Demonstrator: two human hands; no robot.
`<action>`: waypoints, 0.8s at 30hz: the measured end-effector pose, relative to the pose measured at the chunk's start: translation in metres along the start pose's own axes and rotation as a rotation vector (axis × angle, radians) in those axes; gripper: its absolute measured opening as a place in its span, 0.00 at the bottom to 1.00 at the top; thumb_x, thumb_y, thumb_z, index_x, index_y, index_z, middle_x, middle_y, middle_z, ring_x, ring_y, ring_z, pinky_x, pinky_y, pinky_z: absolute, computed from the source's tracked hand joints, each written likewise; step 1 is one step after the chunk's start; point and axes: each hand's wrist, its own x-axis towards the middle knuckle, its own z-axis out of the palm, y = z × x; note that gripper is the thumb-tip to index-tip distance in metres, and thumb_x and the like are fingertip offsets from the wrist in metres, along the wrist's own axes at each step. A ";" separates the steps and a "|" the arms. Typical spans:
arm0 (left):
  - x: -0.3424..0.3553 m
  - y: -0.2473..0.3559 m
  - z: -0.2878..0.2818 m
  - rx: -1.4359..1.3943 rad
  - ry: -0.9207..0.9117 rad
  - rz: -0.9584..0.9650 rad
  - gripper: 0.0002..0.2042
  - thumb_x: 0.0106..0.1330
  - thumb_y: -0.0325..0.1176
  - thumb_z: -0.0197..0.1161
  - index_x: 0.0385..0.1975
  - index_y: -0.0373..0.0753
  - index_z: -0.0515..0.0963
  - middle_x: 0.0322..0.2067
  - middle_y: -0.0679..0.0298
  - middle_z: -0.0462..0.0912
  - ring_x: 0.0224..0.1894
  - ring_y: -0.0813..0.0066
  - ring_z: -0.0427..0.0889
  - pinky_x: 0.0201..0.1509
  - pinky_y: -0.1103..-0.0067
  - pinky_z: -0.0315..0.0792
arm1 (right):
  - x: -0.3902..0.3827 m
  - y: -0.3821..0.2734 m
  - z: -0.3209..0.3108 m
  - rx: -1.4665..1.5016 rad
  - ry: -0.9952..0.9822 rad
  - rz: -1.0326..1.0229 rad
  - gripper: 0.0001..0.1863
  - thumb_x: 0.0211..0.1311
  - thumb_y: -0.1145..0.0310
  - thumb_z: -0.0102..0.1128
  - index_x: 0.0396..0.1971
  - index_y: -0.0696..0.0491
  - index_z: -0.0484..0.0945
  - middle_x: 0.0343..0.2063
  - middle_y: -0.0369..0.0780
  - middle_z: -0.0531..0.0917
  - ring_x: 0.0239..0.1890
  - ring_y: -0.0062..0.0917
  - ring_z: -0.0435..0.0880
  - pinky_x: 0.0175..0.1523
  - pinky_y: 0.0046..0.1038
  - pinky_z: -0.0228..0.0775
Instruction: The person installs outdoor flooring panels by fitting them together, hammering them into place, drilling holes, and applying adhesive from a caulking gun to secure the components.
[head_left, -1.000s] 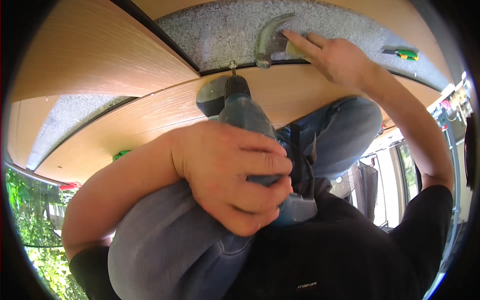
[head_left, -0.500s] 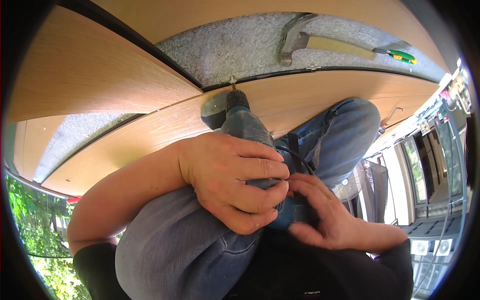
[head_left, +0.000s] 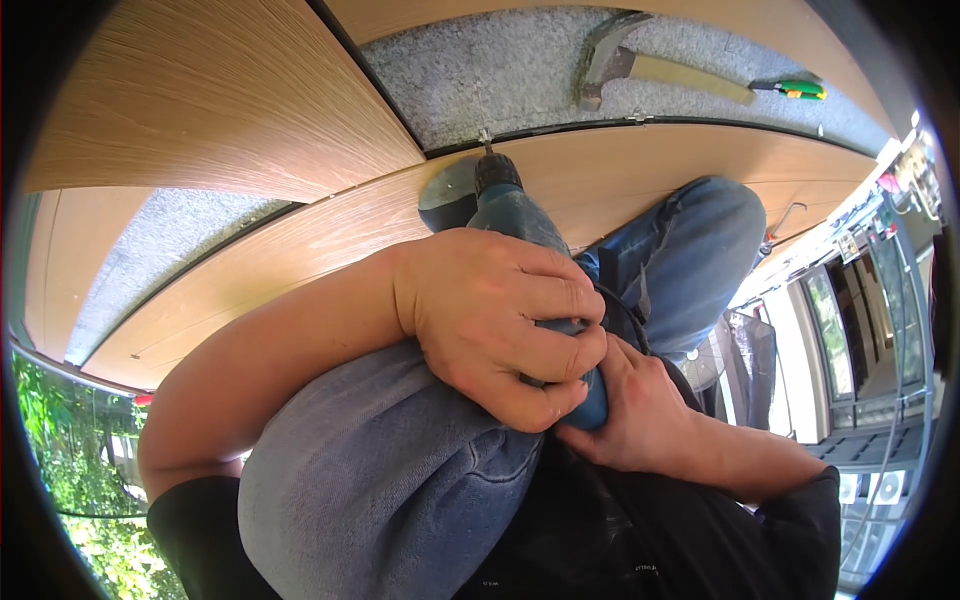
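Note:
A blue power drill (head_left: 525, 215) with a black chuck (head_left: 495, 172) lies lengthwise between my legs, pointing away from me. Its thin bit (head_left: 485, 138) reaches the dark strip (head_left: 540, 130) along the far edge of a wooden plank (head_left: 620, 170). My left hand (head_left: 510, 325) is wrapped over the top of the drill body, fingers curled round its right side. Against the drill's rear end on the right, my right hand (head_left: 640, 405) is closed round its grip. That hand's fingers are partly hidden behind the drill and the left hand.
On the grey rough slab (head_left: 460, 75) beyond the plank lies a hammer (head_left: 690, 78) with a wooden handle. Beside it is a green-and-yellow handled tool (head_left: 800, 89). A wide wooden board (head_left: 220, 100) covers the left. My jeans-clad knees (head_left: 690, 240) flank the drill.
My right hand has gone from loosely bent fingers beside the drill's rear to a closed hold on it. The drill and left hand have shifted slightly right and up in view.

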 end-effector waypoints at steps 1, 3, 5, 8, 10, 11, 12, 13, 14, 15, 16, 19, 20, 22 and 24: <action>-0.001 0.000 -0.001 -0.004 0.000 -0.003 0.11 0.59 0.34 0.69 0.40 0.46 0.76 0.39 0.59 0.85 0.37 0.58 0.88 0.45 0.64 0.87 | 0.001 -0.001 0.000 0.004 -0.002 0.002 0.43 0.46 0.59 0.82 0.58 0.66 0.70 0.49 0.51 0.79 0.49 0.46 0.85 0.50 0.40 0.84; -0.001 -0.002 -0.003 -0.005 0.002 -0.013 0.11 0.58 0.34 0.69 0.39 0.46 0.76 0.39 0.59 0.85 0.37 0.58 0.88 0.45 0.65 0.87 | 0.004 -0.001 -0.002 -0.036 0.034 -0.074 0.43 0.46 0.58 0.83 0.57 0.66 0.70 0.48 0.52 0.80 0.50 0.48 0.86 0.50 0.41 0.84; -0.001 0.001 -0.002 -0.017 0.002 -0.025 0.12 0.58 0.34 0.69 0.39 0.46 0.76 0.38 0.59 0.84 0.37 0.58 0.88 0.45 0.65 0.87 | 0.001 -0.004 -0.003 -0.013 0.013 -0.034 0.43 0.46 0.59 0.83 0.57 0.66 0.70 0.48 0.52 0.80 0.49 0.48 0.86 0.50 0.41 0.84; 0.000 -0.003 0.000 -0.027 0.003 -0.029 0.12 0.58 0.34 0.70 0.40 0.46 0.76 0.39 0.59 0.84 0.37 0.58 0.88 0.44 0.65 0.87 | 0.003 -0.001 -0.005 -0.006 -0.005 -0.013 0.43 0.46 0.60 0.83 0.58 0.66 0.70 0.49 0.51 0.80 0.49 0.48 0.86 0.51 0.41 0.84; 0.001 -0.003 -0.001 -0.032 -0.001 -0.028 0.12 0.58 0.34 0.70 0.40 0.46 0.76 0.38 0.59 0.84 0.37 0.58 0.88 0.44 0.65 0.87 | 0.002 0.001 -0.005 -0.013 0.002 -0.034 0.43 0.46 0.60 0.83 0.58 0.66 0.70 0.49 0.51 0.80 0.48 0.48 0.86 0.51 0.41 0.84; 0.002 -0.001 -0.001 -0.030 -0.006 -0.037 0.13 0.58 0.34 0.69 0.40 0.46 0.76 0.39 0.59 0.84 0.37 0.58 0.88 0.44 0.65 0.87 | -0.001 0.001 -0.005 -0.009 0.016 -0.061 0.45 0.47 0.61 0.82 0.60 0.67 0.68 0.50 0.52 0.80 0.49 0.48 0.86 0.52 0.40 0.84; 0.002 -0.002 0.000 -0.032 -0.007 -0.037 0.13 0.58 0.34 0.69 0.41 0.46 0.76 0.39 0.59 0.85 0.37 0.58 0.88 0.45 0.65 0.87 | 0.001 0.001 -0.008 -0.008 0.033 -0.083 0.47 0.47 0.61 0.82 0.63 0.67 0.65 0.50 0.52 0.80 0.49 0.49 0.86 0.52 0.40 0.83; 0.002 -0.004 -0.001 -0.033 -0.010 -0.037 0.13 0.58 0.34 0.69 0.41 0.46 0.76 0.39 0.60 0.85 0.38 0.58 0.88 0.45 0.65 0.87 | 0.004 -0.001 -0.011 -0.008 0.038 -0.081 0.47 0.47 0.61 0.82 0.63 0.67 0.65 0.50 0.52 0.80 0.49 0.49 0.86 0.52 0.40 0.83; 0.002 -0.005 -0.003 -0.020 -0.007 -0.045 0.13 0.58 0.35 0.69 0.41 0.46 0.76 0.39 0.60 0.85 0.38 0.58 0.88 0.45 0.65 0.87 | 0.007 -0.007 -0.016 0.059 0.094 -0.098 0.50 0.48 0.62 0.81 0.66 0.69 0.62 0.52 0.54 0.80 0.51 0.49 0.86 0.53 0.40 0.83; 0.003 -0.001 -0.002 -0.015 -0.006 -0.055 0.13 0.58 0.35 0.69 0.42 0.47 0.76 0.39 0.60 0.85 0.38 0.58 0.88 0.45 0.65 0.87 | 0.006 -0.011 -0.017 0.130 0.145 -0.117 0.52 0.48 0.63 0.81 0.68 0.70 0.59 0.53 0.55 0.80 0.52 0.49 0.86 0.53 0.40 0.83; 0.002 0.000 -0.002 -0.007 -0.007 -0.061 0.13 0.59 0.36 0.68 0.42 0.47 0.75 0.39 0.60 0.85 0.38 0.58 0.88 0.45 0.65 0.87 | 0.004 -0.009 -0.014 0.132 0.145 -0.118 0.52 0.48 0.63 0.81 0.68 0.70 0.59 0.53 0.55 0.80 0.52 0.49 0.86 0.53 0.40 0.83; 0.000 -0.003 0.000 0.007 -0.009 -0.046 0.13 0.60 0.37 0.68 0.43 0.47 0.75 0.40 0.61 0.85 0.39 0.58 0.89 0.45 0.64 0.87 | 0.004 -0.002 -0.007 0.123 0.073 -0.064 0.61 0.51 0.62 0.81 0.75 0.64 0.46 0.54 0.58 0.81 0.52 0.53 0.87 0.54 0.43 0.83; -0.001 -0.005 0.000 0.008 -0.021 -0.041 0.13 0.60 0.37 0.68 0.43 0.47 0.75 0.40 0.61 0.85 0.39 0.58 0.89 0.45 0.64 0.87 | 0.005 -0.002 -0.006 0.090 0.094 -0.058 0.61 0.50 0.62 0.81 0.75 0.64 0.46 0.52 0.58 0.82 0.50 0.53 0.88 0.53 0.44 0.83; -0.002 -0.001 -0.001 0.016 -0.037 -0.047 0.13 0.60 0.37 0.68 0.43 0.48 0.75 0.40 0.61 0.85 0.39 0.58 0.89 0.46 0.64 0.87 | 0.007 -0.003 -0.004 0.062 0.106 -0.061 0.61 0.50 0.62 0.81 0.75 0.65 0.46 0.51 0.58 0.82 0.47 0.54 0.89 0.51 0.44 0.84; -0.004 -0.001 0.000 0.012 -0.029 -0.058 0.13 0.60 0.37 0.68 0.43 0.48 0.75 0.40 0.62 0.85 0.39 0.58 0.89 0.46 0.64 0.86 | 0.011 -0.004 -0.005 0.035 0.146 -0.117 0.56 0.50 0.65 0.78 0.72 0.73 0.51 0.49 0.58 0.82 0.42 0.45 0.91 0.43 0.36 0.86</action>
